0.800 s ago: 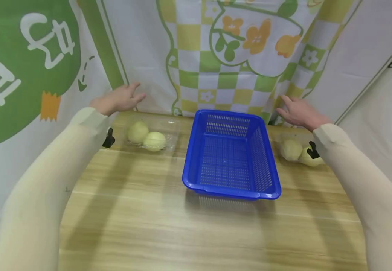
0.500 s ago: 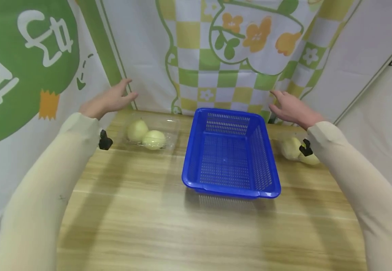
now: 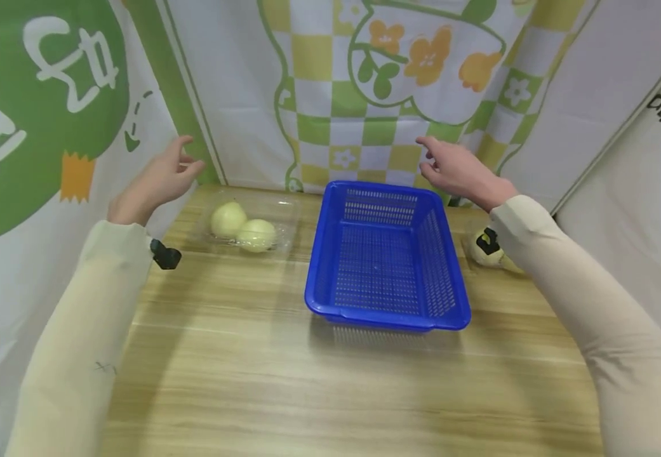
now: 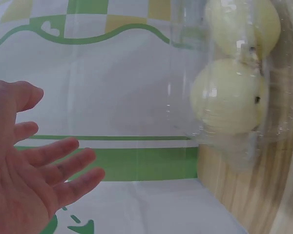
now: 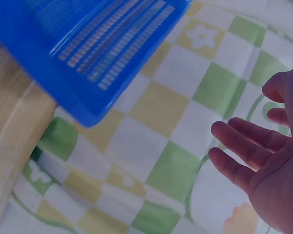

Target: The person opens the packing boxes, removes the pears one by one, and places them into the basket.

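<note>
My left hand [image 3: 161, 176] hovers in the air near the left clear plastic box [image 3: 287, 212], its fingers loosely extended and nothing in them. Inside that box sit two pale yellow-green round fruits, which look like pears [image 3: 228, 219]; the left wrist view shows the pears [image 4: 229, 97] up close under the plastic. Above the back right corner of a blue plastic basket [image 3: 313, 279] is my right hand [image 3: 464, 172], also holding nothing, fingers relaxed. The basket has slotted walls and nothing in it. A second pack of pears [image 3: 486, 254] lies to the right, partly hidden by my right sleeve.
Everything stands on a wood-grain table [image 3: 239, 381]. A checked, flowered cloth [image 3: 364, 127] hangs right behind the basket. White and green printed sheets [image 3: 39, 127] close off the left side, and another white sheet [image 3: 639, 190] closes off the right.
My left hand has drawn left and slightly back, away from above the left box. The right hand has moved left, toward the basket's back edge. Basket and packs stay put.
</note>
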`<state>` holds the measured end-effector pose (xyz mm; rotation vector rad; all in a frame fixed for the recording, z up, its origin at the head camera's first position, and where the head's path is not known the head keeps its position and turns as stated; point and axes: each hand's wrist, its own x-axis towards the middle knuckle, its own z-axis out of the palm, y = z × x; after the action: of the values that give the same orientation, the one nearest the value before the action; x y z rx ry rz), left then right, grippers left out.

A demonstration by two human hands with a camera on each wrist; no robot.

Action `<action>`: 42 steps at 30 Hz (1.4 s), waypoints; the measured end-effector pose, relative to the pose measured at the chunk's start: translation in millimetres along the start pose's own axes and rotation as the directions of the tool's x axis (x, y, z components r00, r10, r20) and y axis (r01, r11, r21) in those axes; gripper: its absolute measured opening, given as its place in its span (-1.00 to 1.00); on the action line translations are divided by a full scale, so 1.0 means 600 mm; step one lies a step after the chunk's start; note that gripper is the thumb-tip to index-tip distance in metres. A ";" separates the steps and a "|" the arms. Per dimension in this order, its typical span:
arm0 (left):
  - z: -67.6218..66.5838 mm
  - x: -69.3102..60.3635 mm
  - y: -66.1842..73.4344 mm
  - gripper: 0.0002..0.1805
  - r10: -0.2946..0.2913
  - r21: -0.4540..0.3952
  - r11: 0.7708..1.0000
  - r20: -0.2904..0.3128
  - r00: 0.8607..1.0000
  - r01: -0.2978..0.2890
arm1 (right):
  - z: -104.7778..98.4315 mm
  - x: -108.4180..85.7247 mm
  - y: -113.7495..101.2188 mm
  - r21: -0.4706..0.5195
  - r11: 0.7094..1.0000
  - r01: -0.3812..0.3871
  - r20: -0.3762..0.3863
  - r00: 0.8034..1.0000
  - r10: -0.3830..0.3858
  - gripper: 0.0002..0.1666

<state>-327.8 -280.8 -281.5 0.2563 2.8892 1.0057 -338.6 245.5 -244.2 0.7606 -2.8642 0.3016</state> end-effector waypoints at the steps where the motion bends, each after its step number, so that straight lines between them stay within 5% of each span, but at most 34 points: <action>1: 0.003 -0.004 -0.002 -0.14 0.001 -0.008 1.000 -0.013 1.000 -0.001 | 0.001 0.001 -0.004 0.006 1.000 0.009 -0.014 1.000 -0.009 -0.36; 13: 0.044 -0.039 -0.045 -0.16 -0.052 -0.177 0.984 -0.098 0.994 0.034 | 0.019 0.029 -0.091 0.121 0.989 0.080 -0.045 0.996 -0.075 -0.38; 21: 0.072 -0.053 -0.080 -0.15 -0.109 -0.372 0.924 -0.046 0.993 0.084 | 0.029 0.056 -0.152 0.135 0.978 0.161 -0.058 0.986 -0.154 -0.36; 30: 0.109 -0.036 -0.117 -0.28 -0.145 -0.401 0.913 -0.157 0.977 0.071 | 0.038 0.084 -0.206 0.148 0.969 0.198 -0.026 0.980 -0.196 -0.38; 37: 0.140 -0.023 -0.146 -0.33 -0.181 -0.529 0.844 -0.121 0.976 0.091 | 0.055 0.105 -0.251 0.082 0.961 0.262 0.025 0.964 -0.265 -0.43; 42: 0.143 -0.023 -0.159 -0.34 -0.202 -0.538 0.835 -0.110 0.973 0.112 | 0.083 0.117 -0.275 0.068 0.949 0.307 0.049 0.949 -0.311 -0.52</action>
<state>-316.4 -304.7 -407.5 -0.1068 2.5559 1.7976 -320.7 60.2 -252.4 1.2305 -2.7405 0.3266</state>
